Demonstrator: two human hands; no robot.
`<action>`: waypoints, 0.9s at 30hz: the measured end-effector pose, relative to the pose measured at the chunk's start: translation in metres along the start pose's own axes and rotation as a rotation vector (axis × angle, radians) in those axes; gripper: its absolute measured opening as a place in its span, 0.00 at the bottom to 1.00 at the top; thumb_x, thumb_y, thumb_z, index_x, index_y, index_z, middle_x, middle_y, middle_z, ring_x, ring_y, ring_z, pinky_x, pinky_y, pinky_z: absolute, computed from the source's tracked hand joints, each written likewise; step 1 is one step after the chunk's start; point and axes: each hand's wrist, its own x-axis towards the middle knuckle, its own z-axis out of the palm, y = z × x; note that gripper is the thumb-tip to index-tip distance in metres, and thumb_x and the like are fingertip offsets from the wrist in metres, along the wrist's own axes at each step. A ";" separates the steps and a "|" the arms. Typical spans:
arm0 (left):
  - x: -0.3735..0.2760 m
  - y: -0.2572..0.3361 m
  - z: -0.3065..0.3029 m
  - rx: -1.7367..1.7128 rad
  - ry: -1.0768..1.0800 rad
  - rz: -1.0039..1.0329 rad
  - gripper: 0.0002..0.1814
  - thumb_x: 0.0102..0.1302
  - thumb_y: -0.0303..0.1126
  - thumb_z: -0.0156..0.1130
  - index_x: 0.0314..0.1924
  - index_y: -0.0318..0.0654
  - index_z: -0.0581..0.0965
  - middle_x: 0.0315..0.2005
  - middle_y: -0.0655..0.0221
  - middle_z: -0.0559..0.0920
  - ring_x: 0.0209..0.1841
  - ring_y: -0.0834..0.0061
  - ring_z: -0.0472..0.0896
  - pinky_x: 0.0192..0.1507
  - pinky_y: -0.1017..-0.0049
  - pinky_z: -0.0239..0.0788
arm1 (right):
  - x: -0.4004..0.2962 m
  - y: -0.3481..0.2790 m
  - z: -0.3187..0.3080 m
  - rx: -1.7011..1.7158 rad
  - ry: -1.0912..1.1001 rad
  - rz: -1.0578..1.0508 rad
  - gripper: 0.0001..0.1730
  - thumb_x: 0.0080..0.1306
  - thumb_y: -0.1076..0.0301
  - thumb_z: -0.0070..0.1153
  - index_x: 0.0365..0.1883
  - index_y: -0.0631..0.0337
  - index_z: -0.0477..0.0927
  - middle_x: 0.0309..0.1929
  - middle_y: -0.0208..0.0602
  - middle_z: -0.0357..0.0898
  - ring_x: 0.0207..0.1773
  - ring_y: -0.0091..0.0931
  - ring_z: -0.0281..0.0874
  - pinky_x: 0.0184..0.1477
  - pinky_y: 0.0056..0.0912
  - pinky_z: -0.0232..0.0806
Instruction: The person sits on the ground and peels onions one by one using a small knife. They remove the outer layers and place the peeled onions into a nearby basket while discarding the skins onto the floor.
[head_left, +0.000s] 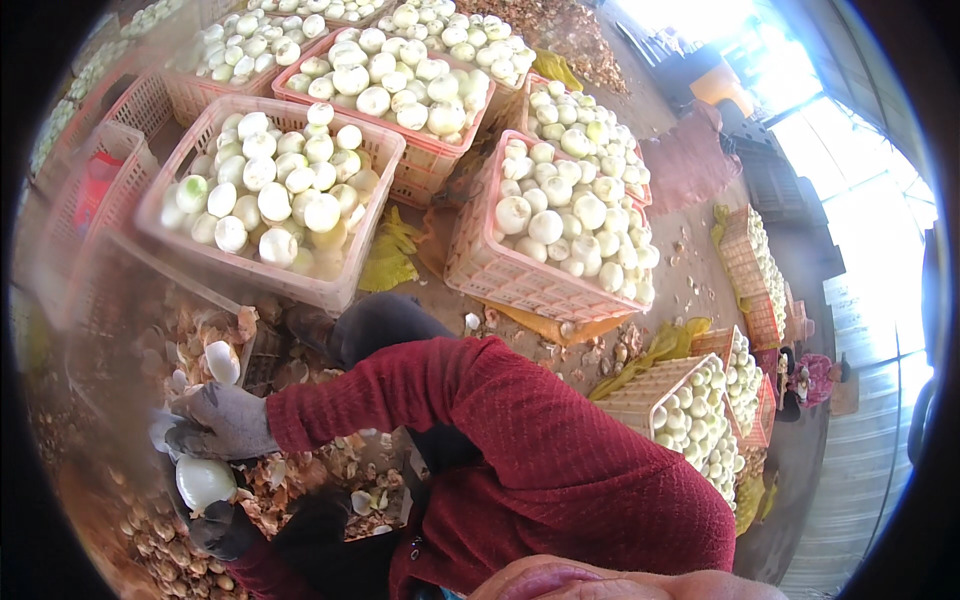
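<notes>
My left hand (217, 529), in a dark glove, is around a peeled white onion (204, 484). Just above it in the picture, my right hand (225, 421) wears a grey glove, its fingers curled by the top of that onion. A pale blurred patch at those fingertips hides whether they grip anything. Beyond the right hand, another white onion (223, 362) lies among loose brown onion skins (196, 322). More skins (289, 480) are heaped below my hands.
A pink plastic crate (330, 281) heaped with peeled onions stands near my legs. Another full crate (525, 281) is beside it, with several more behind. Unpeeled onions (176, 559) lie at the lower left. A yellow mesh bag (390, 255) lies between crates. Another person (814, 379) sits far right.
</notes>
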 end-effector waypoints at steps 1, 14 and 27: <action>0.002 0.000 0.001 -0.003 -0.006 -0.004 0.46 0.48 0.48 0.64 0.61 0.28 0.59 0.49 0.60 0.73 0.46 0.70 0.74 0.47 0.73 0.67 | 0.000 -0.003 -0.002 -0.038 0.025 -0.006 0.14 0.58 0.61 0.53 0.29 0.65 0.72 0.22 0.48 0.73 0.29 0.43 0.73 0.31 0.40 0.64; 0.016 0.004 0.009 -0.048 -0.064 -0.048 0.45 0.47 0.46 0.64 0.61 0.28 0.59 0.49 0.60 0.73 0.47 0.70 0.74 0.48 0.73 0.67 | 0.005 -0.006 -0.011 -0.071 -0.041 0.055 0.16 0.59 0.59 0.52 0.32 0.67 0.74 0.24 0.50 0.74 0.28 0.43 0.74 0.32 0.40 0.65; 0.023 0.000 0.003 -0.251 -0.182 -0.253 0.42 0.44 0.40 0.65 0.59 0.28 0.62 0.47 0.60 0.74 0.46 0.68 0.75 0.46 0.72 0.68 | -0.003 -0.004 -0.008 -0.225 -0.088 -0.007 0.16 0.61 0.58 0.50 0.31 0.65 0.74 0.25 0.47 0.75 0.28 0.40 0.76 0.32 0.40 0.67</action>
